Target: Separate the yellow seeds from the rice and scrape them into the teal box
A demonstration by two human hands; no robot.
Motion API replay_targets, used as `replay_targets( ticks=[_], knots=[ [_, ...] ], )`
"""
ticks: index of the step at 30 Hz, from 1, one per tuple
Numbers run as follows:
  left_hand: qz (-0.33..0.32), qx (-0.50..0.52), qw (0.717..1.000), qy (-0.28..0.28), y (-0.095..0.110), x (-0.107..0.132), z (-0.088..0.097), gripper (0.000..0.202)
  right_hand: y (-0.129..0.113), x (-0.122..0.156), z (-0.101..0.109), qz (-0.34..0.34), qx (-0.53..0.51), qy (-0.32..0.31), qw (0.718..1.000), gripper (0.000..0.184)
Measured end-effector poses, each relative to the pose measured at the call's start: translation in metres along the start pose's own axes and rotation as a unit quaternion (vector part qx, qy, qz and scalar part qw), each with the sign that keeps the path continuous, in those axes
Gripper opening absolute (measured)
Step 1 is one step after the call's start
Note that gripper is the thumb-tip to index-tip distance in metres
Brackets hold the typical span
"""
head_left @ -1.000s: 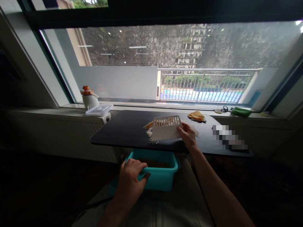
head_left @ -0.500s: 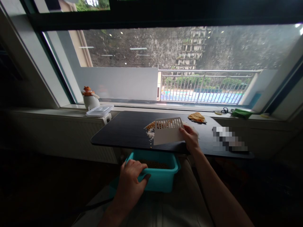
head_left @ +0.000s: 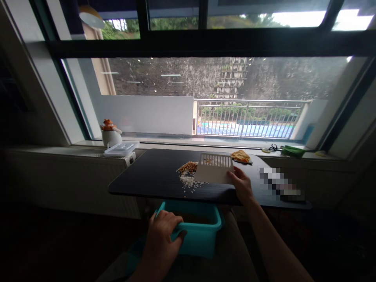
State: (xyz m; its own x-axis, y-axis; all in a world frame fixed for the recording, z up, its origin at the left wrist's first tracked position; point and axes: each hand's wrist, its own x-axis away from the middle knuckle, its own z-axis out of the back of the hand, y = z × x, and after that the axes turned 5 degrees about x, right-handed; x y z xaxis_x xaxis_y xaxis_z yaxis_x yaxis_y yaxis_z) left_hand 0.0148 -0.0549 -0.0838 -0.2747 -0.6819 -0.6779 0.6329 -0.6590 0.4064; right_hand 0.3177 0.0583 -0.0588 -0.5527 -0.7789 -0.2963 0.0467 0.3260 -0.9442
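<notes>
My right hand (head_left: 242,183) grips a flat white slotted scraper (head_left: 214,174) by its right edge, its row of slots pointing away from me. The scraper is over the dark table (head_left: 141,176) and partly hides what lies behind it. To its left are a heap of yellow-brown beans (head_left: 188,167) and scattered white grains (head_left: 188,180). My left hand (head_left: 165,233) is closed on the near left rim of a turquoise tub (head_left: 199,239), below the table's front edge. Inside the tub is a dark brownish filling, hard to make out.
A folded yellow cloth (head_left: 241,156) lies at the table's back right, with a blurred-out item (head_left: 282,184) at the right end. On the left stand a white pot (head_left: 111,137) and a clear plastic box (head_left: 122,149). Scissors (head_left: 273,147) and a green bundle (head_left: 293,151) lie on the sill.
The scraper has shifted slightly right along the table, exposing more of the beans and white grains. My left hand stays on the tub rim. The camera view has tilted up.
</notes>
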Motion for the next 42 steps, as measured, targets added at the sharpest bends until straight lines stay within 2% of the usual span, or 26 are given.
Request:
replay_targets(
  ticks=[4,11,25,42],
  knots=[
    [-0.012,-0.003,1.0,0.003,0.003,-0.006,-0.008,0.02,0.002,-0.007,0.013,0.009,0.018,0.062,0.998,0.048],
    [-0.042,-0.012,0.999,0.008,0.005,-0.01,-0.013,0.021,0.005,-0.006,0.01,0.031,0.041,0.082,0.995,0.049],
    [-0.051,-0.005,0.999,0.006,-0.005,-0.005,-0.017,0.018,0.001,-0.001,0.008,0.022,0.061,0.041,0.997,0.048],
    [-0.011,-0.001,1.0,-0.02,0.0,-0.002,-0.016,0.012,0.001,-0.005,0.004,0.02,0.069,0.016,0.997,0.049]
  ],
)
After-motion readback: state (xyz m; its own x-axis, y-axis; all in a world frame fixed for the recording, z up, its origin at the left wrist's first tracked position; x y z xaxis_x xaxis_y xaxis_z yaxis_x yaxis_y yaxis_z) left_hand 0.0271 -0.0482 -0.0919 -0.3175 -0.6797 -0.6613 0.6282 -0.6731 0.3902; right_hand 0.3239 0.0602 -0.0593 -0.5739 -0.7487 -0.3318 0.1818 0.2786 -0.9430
